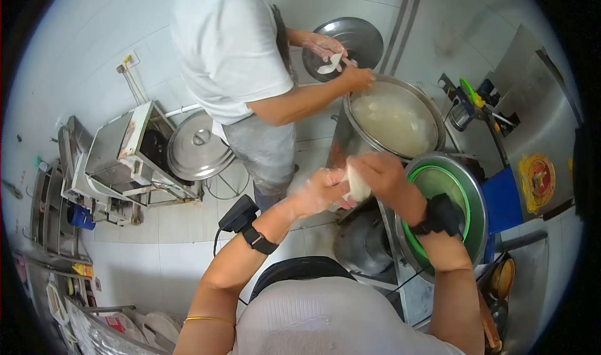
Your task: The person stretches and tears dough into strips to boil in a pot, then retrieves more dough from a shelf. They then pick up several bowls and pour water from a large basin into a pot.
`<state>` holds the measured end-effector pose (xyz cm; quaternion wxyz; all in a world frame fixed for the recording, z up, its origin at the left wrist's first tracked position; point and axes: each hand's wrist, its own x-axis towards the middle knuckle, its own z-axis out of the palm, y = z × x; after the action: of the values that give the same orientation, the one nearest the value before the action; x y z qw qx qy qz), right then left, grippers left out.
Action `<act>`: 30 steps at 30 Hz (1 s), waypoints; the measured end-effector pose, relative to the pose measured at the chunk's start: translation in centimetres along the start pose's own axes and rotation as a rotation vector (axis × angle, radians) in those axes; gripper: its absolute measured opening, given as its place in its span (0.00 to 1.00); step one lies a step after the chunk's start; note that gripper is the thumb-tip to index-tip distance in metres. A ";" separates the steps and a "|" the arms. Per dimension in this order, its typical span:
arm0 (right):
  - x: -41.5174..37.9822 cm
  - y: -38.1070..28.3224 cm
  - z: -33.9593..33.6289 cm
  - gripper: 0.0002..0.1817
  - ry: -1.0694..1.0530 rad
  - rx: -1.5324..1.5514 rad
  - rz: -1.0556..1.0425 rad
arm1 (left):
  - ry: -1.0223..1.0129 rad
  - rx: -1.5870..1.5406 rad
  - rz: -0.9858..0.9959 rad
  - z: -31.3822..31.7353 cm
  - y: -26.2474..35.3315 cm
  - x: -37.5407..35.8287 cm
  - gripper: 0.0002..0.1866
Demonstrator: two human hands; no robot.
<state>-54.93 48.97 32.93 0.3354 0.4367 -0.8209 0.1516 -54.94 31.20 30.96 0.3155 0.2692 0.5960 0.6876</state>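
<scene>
A piece of white dough [357, 185] is held between my two hands, in front of my chest. My left hand [325, 189] grips it from the left side, with fingers closed round it. On its right side my right hand [379, 172] is closed on the same dough, somewhat blurred. Just beyond my hands stands a large steel pot [442, 126] with cloudy liquid and pale pieces in it. Below and right of my right hand, a green-rimmed strainer [464, 189] sits in a metal basin [481, 230].
A co-worker [235, 55] in a white shirt stands ahead, holding another dough piece [330, 64] near a round metal lid [366, 36]. A lidded pot [188, 148] on a stand is at the left, beside a metal cabinet [113, 145]. A blue container [504, 198] stands at the right.
</scene>
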 end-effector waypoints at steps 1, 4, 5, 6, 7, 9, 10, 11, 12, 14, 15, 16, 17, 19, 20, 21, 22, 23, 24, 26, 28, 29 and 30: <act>-0.6 1.5 0.1 0.07 0.067 -0.157 -0.083 | 0.020 0.028 -0.020 0.0 0.1 0.1 0.10; -3.3 8.4 -0.1 0.16 -0.050 -0.114 0.549 | 0.083 0.035 -0.073 0.5 0.8 0.0 0.12; -3.6 8.4 -1.2 0.20 -0.101 -0.165 0.544 | 0.118 -0.146 -0.062 0.3 1.0 -0.2 0.12; -3.7 8.1 -1.5 0.25 -0.158 -0.212 0.536 | 0.156 -0.334 -0.050 0.2 1.1 -0.3 0.11; -4.2 7.0 -1.3 0.31 -0.188 -0.124 0.437 | 0.167 -0.341 -0.049 0.0 0.9 -0.3 0.11; -0.7 1.3 -2.4 0.29 -0.452 0.736 0.807 | 0.243 -0.476 -0.011 -0.2 0.1 -0.3 0.10; -0.7 -0.1 -1.4 0.26 -0.487 0.770 0.705 | 0.243 -0.478 -0.016 -0.1 0.4 -0.4 0.10; -0.8 -1.0 -0.3 0.22 -0.521 0.803 0.600 | 0.223 -0.447 -0.011 0.0 1.0 -0.7 0.10; -1.0 -1.4 1.2 0.22 -0.521 0.810 0.600 | 0.205 -0.414 -0.007 0.1 1.3 -0.9 0.10; -1.1 -1.7 3.6 0.15 -0.186 0.703 0.449 | 0.222 -0.382 -0.005 -0.2 1.4 -1.2 0.11; -0.9 -1.7 3.6 0.13 -0.257 0.717 0.463 | 0.234 -0.353 0.001 -0.4 1.5 -1.3 0.11; -0.5 -2.0 3.6 0.13 -0.255 0.724 0.458 | 0.241 -0.349 0.000 -0.7 1.4 -1.3 0.11; 0.2 -2.8 3.4 0.10 -0.289 0.769 0.527 | 0.225 -0.356 0.033 -0.9 1.4 -1.1 0.11; 0.6 -3.2 3.5 0.08 -0.328 0.814 0.592 | 0.213 -0.364 0.070 -1.1 1.3 -1.2 0.12; 0.5 -3.2 3.9 0.07 -0.292 0.801 0.565 | 0.190 -0.416 -0.030 -1.3 1.4 -1.6 0.15; 0.5 -3.2 4.1 0.06 -0.256 0.788 0.539 | 0.166 -0.468 -0.131 -1.5 1.4 -1.8 0.19; 0.5 -3.2 4.1 0.06 -0.261 0.788 0.534 | 0.170 -0.471 -0.126 -1.6 1.1 -2.2 0.19; 0.6 -3.3 4.1 0.08 -0.238 0.901 0.740 | 0.130 -0.408 -0.121 -1.7 0.5 -2.6 0.20; 0.8 -3.2 4.2 0.10 -0.211 1.011 0.947 | 0.090 -0.343 -0.116 -1.7 -0.1 -3.1 0.22; 1.6 -3.0 3.6 0.10 -0.083 1.069 0.847 | 0.119 -0.307 -0.104 -1.4 -1.3 -3.4 0.21; 1.9 -2.7 2.5 0.10 -0.120 1.341 1.149 | 0.069 -0.247 -0.105 -1.4 -2.1 -3.1 0.16; 1.5 -2.5 2.7 0.11 -0.130 1.486 1.180 | 0.091 -0.227 -0.124 -1.3 -1.5 -3.1 0.13; 1.3 -2.8 2.8 0.11 -0.133 1.484 1.184 | 0.090 -0.232 -0.124 -1.1 -1.3 -3.0 0.13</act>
<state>-54.30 45.00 31.69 -0.2059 0.0592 -0.6206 0.7543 -53.64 28.30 29.53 0.3594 0.1627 0.5415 0.7424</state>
